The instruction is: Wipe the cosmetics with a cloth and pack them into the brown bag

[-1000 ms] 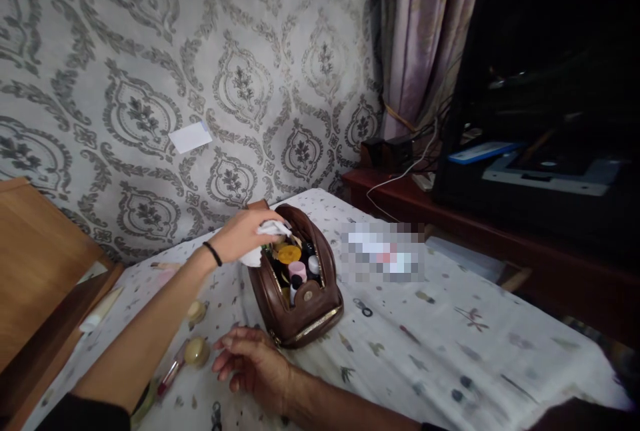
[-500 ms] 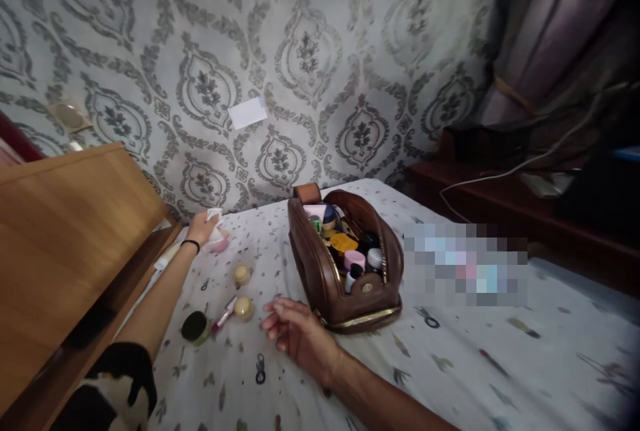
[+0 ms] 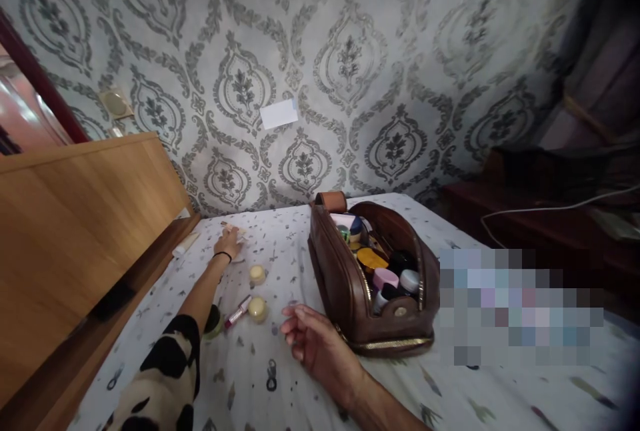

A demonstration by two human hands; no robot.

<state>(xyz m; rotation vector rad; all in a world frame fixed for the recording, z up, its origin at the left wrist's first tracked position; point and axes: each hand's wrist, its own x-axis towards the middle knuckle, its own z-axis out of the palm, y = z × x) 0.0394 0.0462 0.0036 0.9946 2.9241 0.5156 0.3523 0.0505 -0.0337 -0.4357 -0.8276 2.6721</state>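
Observation:
My left hand (image 3: 227,244), with a black band at the wrist, reaches to the far left of the bed near the wall. Its fingers are closed around a small pale pink item (image 3: 234,227), mostly hidden by the hand. My right hand (image 3: 320,351) is palm-up with loosely bent fingers and nothing in it, just left of the brown bag (image 3: 335,284). That bag stands unzipped, packed with jars and bottles, including a pink-lidded jar (image 3: 386,278). Between my hands lie two cream-coloured jars, one nearer (image 3: 257,309) and one farther (image 3: 257,275), plus a lip gloss tube (image 3: 237,312).
A dark-lidded jar (image 3: 214,321) is partly behind my left sleeve. A white tube (image 3: 185,245) lies by the wooden headboard (image 3: 100,204). Patterned wallpaper rises behind the bed; a blurred patch (image 3: 520,304) covers items right of the bag.
The view has swung left, shifting everything rightward. The white, tissue-like thing in my left hand no longer shows; a pale pink item shows there. My right hand keeps its place beside the bag.

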